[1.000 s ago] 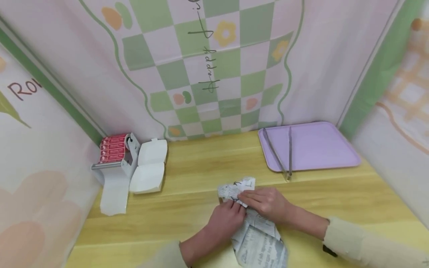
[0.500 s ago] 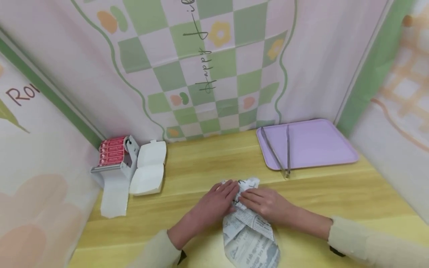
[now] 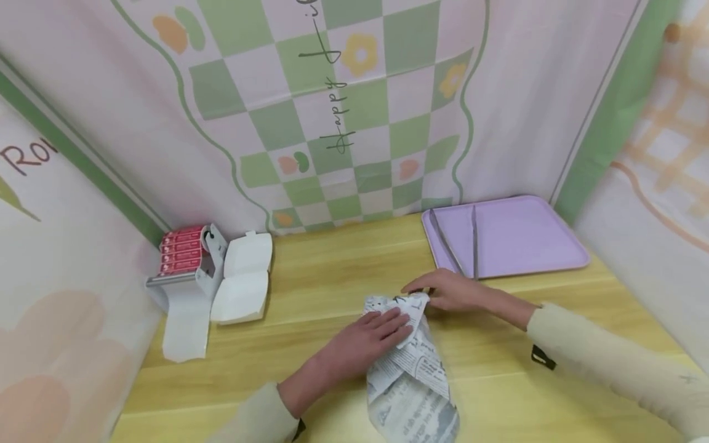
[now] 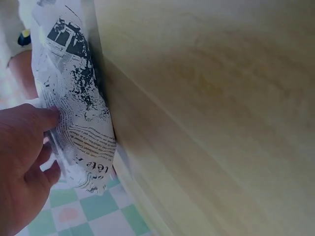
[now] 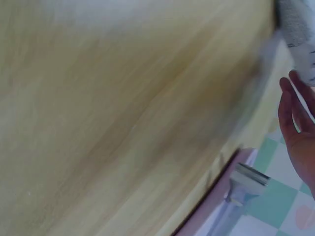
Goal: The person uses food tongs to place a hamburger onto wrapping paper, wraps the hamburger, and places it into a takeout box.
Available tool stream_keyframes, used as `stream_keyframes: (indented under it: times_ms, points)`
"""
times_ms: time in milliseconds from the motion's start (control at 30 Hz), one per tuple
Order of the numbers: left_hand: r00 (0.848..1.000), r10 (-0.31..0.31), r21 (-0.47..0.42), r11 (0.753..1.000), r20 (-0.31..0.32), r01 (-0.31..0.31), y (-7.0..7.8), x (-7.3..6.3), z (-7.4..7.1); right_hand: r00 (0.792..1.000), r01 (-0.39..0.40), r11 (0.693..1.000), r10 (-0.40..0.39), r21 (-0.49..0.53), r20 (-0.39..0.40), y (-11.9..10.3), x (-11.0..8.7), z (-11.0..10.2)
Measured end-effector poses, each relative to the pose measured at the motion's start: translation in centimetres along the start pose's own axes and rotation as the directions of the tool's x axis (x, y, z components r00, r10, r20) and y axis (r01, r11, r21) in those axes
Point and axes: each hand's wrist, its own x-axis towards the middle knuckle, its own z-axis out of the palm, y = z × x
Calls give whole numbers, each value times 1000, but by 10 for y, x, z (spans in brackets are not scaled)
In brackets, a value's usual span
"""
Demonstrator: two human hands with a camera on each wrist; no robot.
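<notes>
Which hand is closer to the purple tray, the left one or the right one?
Right. The right hand is just this side of the tray, by the far end of the newspaper. The left hand rests on the newspaper, farther from the tray.

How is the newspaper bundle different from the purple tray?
The newspaper bundle is whitish with dark print; the purple tray is plain. The bundle is folded and crinkly, while the tray looks smooth and flat. The left hand rests on the bundle; metal tongs rest on the tray. Both lie on the tabletop.
</notes>
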Motion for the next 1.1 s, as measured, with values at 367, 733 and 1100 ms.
stream_keyframes:
  times_ms: [367, 733, 1100]
  points:
    - [995, 85, 33, 996, -50, -83, -1, 3, -2, 970, 188, 952, -218, -241, -105, 11, 4, 4]
    - [992, 96, 62, 994, -82, -92, 5, 2, -7, 927, 207, 740, -358, -640, -115, 8, 6, 13]
    - [992, 59, 58, 997, -112, -53, 6, 2, 2, 981, 148, 808, -193, -570, -19, 5, -2, 2]
